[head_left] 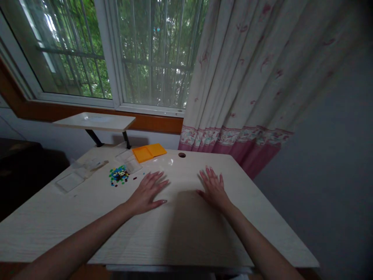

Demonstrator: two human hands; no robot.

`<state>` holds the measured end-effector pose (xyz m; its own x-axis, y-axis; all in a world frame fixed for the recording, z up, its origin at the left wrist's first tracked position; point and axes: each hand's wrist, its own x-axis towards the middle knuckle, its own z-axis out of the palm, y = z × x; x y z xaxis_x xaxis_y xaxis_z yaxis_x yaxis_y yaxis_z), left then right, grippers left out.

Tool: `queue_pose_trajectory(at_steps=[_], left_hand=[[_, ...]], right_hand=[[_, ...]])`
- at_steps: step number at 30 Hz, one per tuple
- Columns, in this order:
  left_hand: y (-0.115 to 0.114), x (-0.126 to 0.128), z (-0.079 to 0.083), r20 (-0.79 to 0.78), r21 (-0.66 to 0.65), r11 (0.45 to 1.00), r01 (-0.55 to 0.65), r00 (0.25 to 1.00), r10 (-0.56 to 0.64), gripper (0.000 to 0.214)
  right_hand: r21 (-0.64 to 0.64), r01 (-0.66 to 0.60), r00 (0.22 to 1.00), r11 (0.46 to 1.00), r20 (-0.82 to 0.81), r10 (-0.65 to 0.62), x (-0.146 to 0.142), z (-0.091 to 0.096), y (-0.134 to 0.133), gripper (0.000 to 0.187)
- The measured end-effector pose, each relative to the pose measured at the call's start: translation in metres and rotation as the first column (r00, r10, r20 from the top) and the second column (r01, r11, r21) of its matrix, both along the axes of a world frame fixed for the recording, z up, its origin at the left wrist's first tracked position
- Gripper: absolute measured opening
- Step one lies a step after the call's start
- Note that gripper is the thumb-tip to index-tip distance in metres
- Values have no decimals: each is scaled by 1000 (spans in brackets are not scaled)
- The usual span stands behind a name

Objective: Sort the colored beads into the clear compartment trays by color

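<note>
My left hand (148,191) lies flat on the pale wooden table (180,237), palm down, fingers spread and holding nothing. My right hand (213,187) rests flat beside it, a little to the right, also open and empty. A small heap of tiny coloured pieces (119,175), green, blue, yellow and dark, lies just left of my left hand, not touching it. An orange flat case (149,151) lies open behind the heap.
Clear plastic trays (71,181) and a clear lid (128,160) sit at the table's left rear. A small raised white shelf (94,121) stands at the back. A cable hole (182,154) is near the far edge. A flowered curtain (247,85) hangs right of the window.
</note>
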<state>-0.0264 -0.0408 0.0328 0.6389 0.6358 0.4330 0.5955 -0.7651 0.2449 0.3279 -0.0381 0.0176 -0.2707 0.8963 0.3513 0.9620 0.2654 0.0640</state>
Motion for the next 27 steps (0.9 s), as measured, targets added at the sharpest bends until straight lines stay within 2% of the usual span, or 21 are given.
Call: queue_pose_trajectory(at_steps=[3,5,7,10,13,20,27], left_hand=[[0,19,-7,-93,89,982,-168,980,176,73],[1,29,-19,-109,66,950,-304,944,310,77],[2,35,-32,-163,2,925,-380,913,375,77],[3,37,-44,-244,-67,913,-403,893,377,74],[4,36,-44,-264,-86,909,-408,889,374,74],[3,36,-38,-268,-102,912,-397,894,359,71],[2,35,-38,-261,-99,915,-391,898,355,70]], right_hand=[[9,-57,998,998,-18,58,-11,0,-2,81],[-12,-86,996,996,-35,86,-15,-1,-6,82],[-77,-89,995,993,-48,85,-17,-4,-12,81],[-250,-82,996,965,-47,73,-18,-10,-19,76],[-338,-67,997,939,-53,53,-19,-11,-22,76],[-355,-52,996,934,-92,21,-23,-5,-24,76],[-348,-60,994,935,-102,26,-22,-6,-25,76]])
